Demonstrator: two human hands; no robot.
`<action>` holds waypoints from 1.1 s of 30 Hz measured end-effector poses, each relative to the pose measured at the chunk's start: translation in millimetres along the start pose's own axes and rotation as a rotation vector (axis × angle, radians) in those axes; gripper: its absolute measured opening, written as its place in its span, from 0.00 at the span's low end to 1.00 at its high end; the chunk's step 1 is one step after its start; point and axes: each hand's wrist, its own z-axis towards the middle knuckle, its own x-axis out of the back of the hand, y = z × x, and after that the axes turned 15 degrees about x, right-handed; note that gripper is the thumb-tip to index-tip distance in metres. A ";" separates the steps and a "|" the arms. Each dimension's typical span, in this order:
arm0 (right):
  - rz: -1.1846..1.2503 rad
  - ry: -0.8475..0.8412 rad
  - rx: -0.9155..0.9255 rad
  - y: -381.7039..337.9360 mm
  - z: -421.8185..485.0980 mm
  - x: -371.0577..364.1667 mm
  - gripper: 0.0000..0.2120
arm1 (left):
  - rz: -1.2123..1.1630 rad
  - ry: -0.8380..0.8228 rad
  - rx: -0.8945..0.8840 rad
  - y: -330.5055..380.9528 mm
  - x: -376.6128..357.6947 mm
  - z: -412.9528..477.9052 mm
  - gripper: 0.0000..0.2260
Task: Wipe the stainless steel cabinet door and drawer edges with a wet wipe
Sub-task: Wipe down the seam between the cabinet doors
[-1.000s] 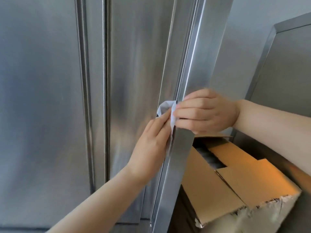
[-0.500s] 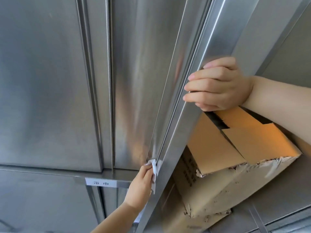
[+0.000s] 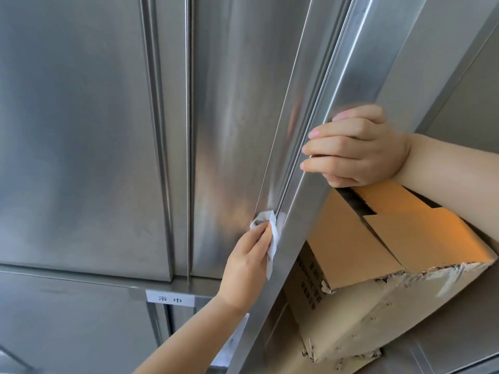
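Edge-wiping step, mid-pass. My left hand (image 3: 247,268) pinches the wet wipe (image 3: 270,238), fingers curled round the folded wad. It presses the wipe into the groove along the open cabinet door edge (image 3: 348,76), low on the door, just above the horizontal rail with the white label (image 3: 170,299). A tail of the wipe hangs loose below my fingers.

My right hand (image 3: 356,149) is higher on the same edge, fingers curled over the steel lip and gripping it, thumb hidden behind. I take it to be bracing the door so it doesn't swing. The two hands are well apart along the edge.

Behind the door a torn cardboard box (image 3: 378,252) sits inside the cabinet, just below my right wrist. Closed door panels (image 3: 73,130) are to the left, no hand on them.

Judgement: the door edge is partly done. I can't tell which stretches are clean, because glare on the steel hides any streaks. Drawer edges can't be picked out here, so they are probably still to do.

The next move calls for steady pressure in that narrow groove, sliding the wipe along without it bunching or slipping from my pinch, while the right hand braces against the push. Risk: the loose tail snagging at the bottom corner.
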 end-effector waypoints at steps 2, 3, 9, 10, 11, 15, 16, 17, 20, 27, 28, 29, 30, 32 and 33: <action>-0.040 0.248 0.082 3.7 4.1 0.9 0.09 | -0.037 0.012 -0.078 20.1 8.1 24.9 0.15; -0.060 0.293 0.108 5.8 4.4 3.0 0.09 | -0.072 0.025 -0.128 31.7 11.0 41.0 0.16; -0.093 0.337 0.015 29.9 -1.2 26.4 0.11 | -0.087 0.112 -0.402 94.3 48.0 135.0 0.15; -0.120 0.340 -0.008 36.7 -1.6 30.6 0.12 | -0.065 0.122 -0.426 105.4 55.2 151.2 0.15; -0.147 0.341 -0.030 44.2 -2.3 34.7 0.13 | -0.055 0.137 -0.441 117.2 62.5 165.7 0.15; -0.198 0.368 -0.037 74.3 -0.5 46.6 0.12 | 0.001 0.214 -0.522 160.6 91.1 218.3 0.14; -0.204 0.364 -0.004 81.2 0.5 48.4 0.11 | 0.017 0.240 -0.547 170.9 99.4 230.5 0.12; -0.218 0.354 0.034 88.0 1.2 50.5 0.10 | 0.031 0.268 -0.577 181.4 107.3 242.8 0.09; -0.251 0.337 0.090 109.8 1.3 56.0 0.11 | 0.053 0.264 -0.604 214.4 133.4 277.4 0.07; -0.275 0.435 0.068 126.9 6.1 46.4 0.13 | 0.223 0.352 -0.555 290.2 176.2 356.8 0.10; -0.268 0.448 0.059 127.0 6.2 44.5 0.13 | 0.208 0.383 -0.565 297.7 179.3 363.4 0.13; -0.259 0.455 0.052 127.0 5.9 43.7 0.14 | 0.184 0.409 -0.574 304.3 181.5 369.6 0.16; -0.253 0.455 0.046 127.3 5.9 43.8 0.14 | 0.177 0.430 -0.574 310.6 183.0 376.0 0.17; -0.247 0.449 0.040 127.4 6.5 45.4 0.14 | 0.199 0.458 -0.569 322.3 185.7 385.6 0.14; -0.240 0.444 0.041 126.9 7.0 46.7 0.14 | 0.211 0.463 -0.570 327.2 187.3 388.2 0.13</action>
